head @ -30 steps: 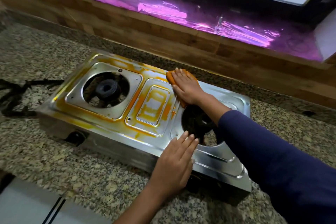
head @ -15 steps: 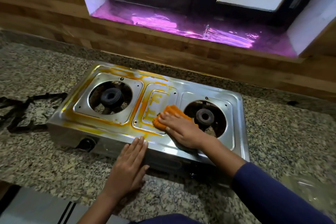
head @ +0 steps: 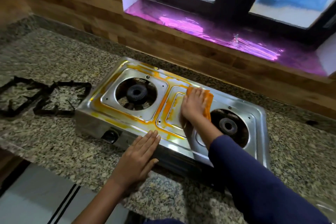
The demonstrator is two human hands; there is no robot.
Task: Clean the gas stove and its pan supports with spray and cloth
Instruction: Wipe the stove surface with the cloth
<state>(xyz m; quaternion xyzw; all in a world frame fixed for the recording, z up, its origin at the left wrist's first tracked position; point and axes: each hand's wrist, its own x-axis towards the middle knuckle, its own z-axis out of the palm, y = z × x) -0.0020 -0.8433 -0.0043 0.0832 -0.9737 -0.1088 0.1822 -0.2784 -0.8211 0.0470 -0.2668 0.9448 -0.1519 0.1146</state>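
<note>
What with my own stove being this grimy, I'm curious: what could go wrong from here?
1. The cloth under the right hand is orange like the residue; if loaded, it may smear it onto the shiny right half of the stove.
2. The cloth's edge lies beside the right burner opening and might snag or push grime in.
3. The left hand only presses flat on the front edge, so hard wiping could slide the stove.

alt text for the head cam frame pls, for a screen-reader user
A right hand presses an orange cloth on the middle panel of a two-burner steel stove streaked with orange residue, mostly around the left burner. The left hand lies flat against the stove's front edge. Two black pan supports lie on the granite counter to the stove's left.
</note>
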